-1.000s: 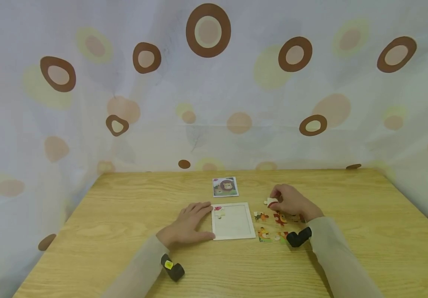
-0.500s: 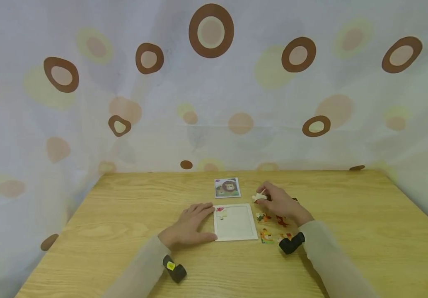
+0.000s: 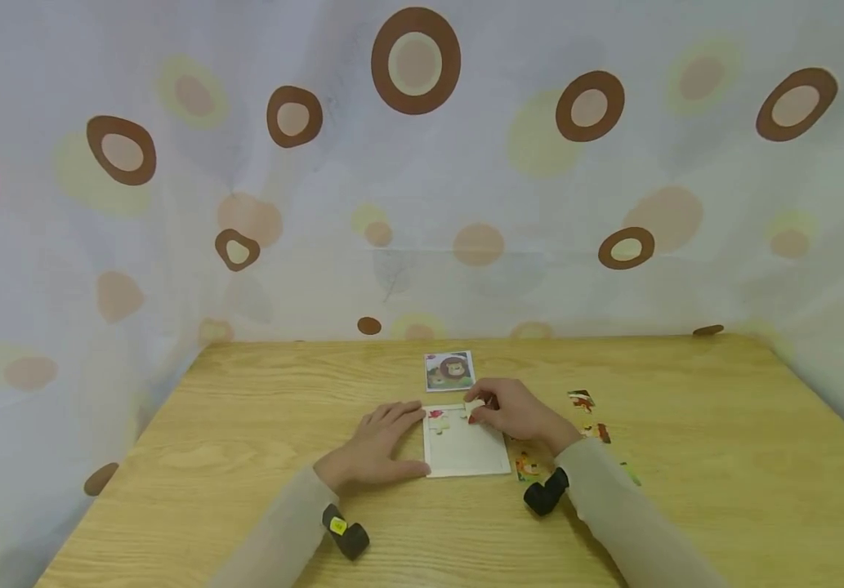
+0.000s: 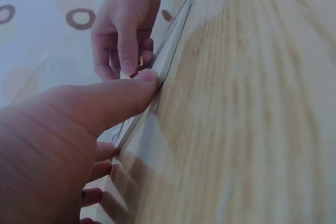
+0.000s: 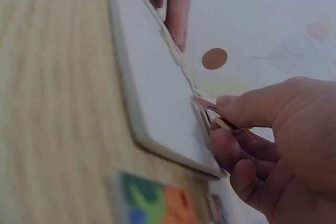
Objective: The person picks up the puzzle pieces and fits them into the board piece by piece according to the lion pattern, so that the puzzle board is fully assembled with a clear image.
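Observation:
A white square puzzle tray (image 3: pixel 467 454) lies on the table, with a small joined patch of pale and pink puzzle pieces (image 3: pixel 439 421) in its upper left corner. My left hand (image 3: pixel 372 447) rests along the tray's left edge; its thumb (image 4: pixel 123 98) touches the rim in the left wrist view. Thumb and fingers of my right hand (image 3: pixel 515 412) pinch a cream and red puzzle piece (image 3: pixel 474 408) over the tray's upper right part. From the right wrist, this piece (image 5: pixel 223 123) appears tilted, close to the rim; whether it touches cannot be told.
Behind the tray lies a picture card (image 3: pixel 448 372) with a lion. Loose puzzle pieces are spread to the right, among them a dark-edged one (image 3: pixel 581 400), a red one (image 3: pixel 598 432) and an orange one (image 3: pixel 527 467). A patterned cloth (image 3: pixel 422 286) rises behind the table.
My right hand has carried the puzzle piece leftward from the loose pieces to above the tray, uncovering some of those at the right. The left hand keeps its place on the tray's edge.

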Available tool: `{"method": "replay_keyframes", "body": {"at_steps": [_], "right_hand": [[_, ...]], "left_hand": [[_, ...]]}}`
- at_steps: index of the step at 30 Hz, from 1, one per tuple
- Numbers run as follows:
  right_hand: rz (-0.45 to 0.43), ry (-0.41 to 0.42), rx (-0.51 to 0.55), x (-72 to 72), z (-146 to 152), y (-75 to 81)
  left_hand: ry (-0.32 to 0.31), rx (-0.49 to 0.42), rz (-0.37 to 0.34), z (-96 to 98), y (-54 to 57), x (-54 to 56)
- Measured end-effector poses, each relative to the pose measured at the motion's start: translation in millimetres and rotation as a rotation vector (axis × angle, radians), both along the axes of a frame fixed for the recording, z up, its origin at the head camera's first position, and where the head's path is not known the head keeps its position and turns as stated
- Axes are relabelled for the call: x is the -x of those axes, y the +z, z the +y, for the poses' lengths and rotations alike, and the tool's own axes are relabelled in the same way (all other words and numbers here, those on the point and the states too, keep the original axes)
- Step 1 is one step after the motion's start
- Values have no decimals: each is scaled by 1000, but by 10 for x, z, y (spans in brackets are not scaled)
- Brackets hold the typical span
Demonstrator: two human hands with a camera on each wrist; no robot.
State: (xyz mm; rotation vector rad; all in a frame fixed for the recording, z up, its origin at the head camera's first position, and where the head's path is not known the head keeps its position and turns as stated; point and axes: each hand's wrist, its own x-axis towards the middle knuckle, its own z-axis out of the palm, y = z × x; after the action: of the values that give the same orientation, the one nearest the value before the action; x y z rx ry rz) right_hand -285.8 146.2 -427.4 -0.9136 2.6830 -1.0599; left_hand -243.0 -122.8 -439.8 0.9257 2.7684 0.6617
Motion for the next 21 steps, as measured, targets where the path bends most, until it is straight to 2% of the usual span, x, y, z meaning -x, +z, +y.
{"method": "replay_keyframes", "body": {"at_steps": [7, 14, 21], "right_hand": [[-16, -82, -26, -71, -61, -15], [85, -157, 3, -103, -294, -38], [74, -231, -17, -128, -475, 5]], "left_hand": [[-10, 5, -2, 68, -69, 16], [-8, 36, 17, 14, 23, 17], [-11, 57, 21, -29, 46, 29]]}}
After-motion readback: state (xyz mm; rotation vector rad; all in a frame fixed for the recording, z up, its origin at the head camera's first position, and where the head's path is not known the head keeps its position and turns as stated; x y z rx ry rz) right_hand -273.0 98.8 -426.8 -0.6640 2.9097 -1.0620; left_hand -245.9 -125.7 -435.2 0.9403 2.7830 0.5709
